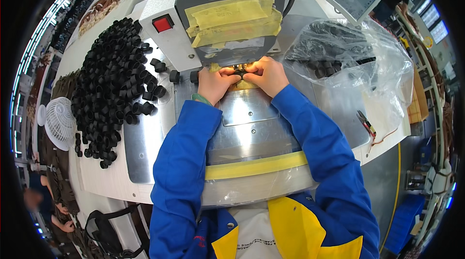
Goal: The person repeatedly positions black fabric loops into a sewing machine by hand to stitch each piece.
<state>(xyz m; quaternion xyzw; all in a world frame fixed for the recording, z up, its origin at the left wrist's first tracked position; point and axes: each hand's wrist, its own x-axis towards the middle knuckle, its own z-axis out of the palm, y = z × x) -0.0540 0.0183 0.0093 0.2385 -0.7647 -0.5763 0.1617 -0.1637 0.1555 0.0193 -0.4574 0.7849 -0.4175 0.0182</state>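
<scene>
Both hands meet under the head of a grey machine (227, 12) whose front is patched with yellow tape. The left hand (215, 84) and the right hand (266, 76) are each pinched shut on one small black ring-shaped part (239, 70), held between the fingertips right at the machine's working point, above a polished metal plate (247, 109). The part sits between the two hands, touching both, and is mostly hidden by the fingers, so its exact seating cannot be told. Judging by the stock around, the work looks only partly through: a large heap of black rings (114, 84) lies on the worktop (101, 176) to the person's left, with a few strays close to the machine base, while a clear plastic bag (353, 60) on the right holds more black pieces. Which pile is finished and which is waiting cannot be told from here. A small white fan (58, 121) stands at the worktop's left edge, and a pair of snips (365, 123) lies to the right.
</scene>
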